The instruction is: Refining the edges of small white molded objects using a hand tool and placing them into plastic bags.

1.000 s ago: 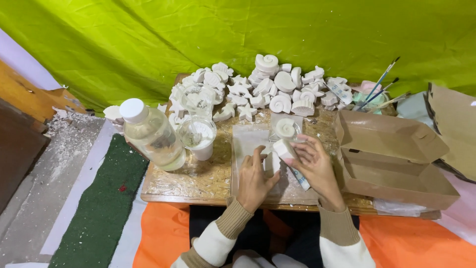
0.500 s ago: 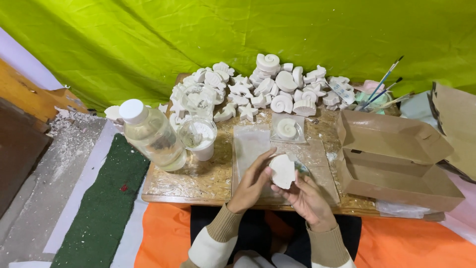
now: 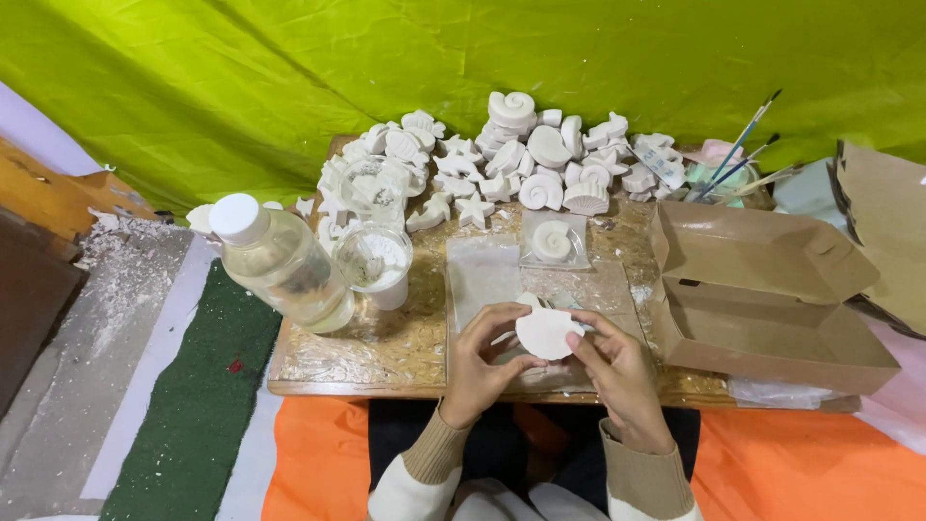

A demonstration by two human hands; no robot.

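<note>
Head view shows the white plaster shell [image 3: 546,331], lifted since a moment ago, pinched between left hand [image 3: 485,359] and right hand [image 3: 617,367] just before the wooden board [image 3: 405,352] (near edge).
</note>
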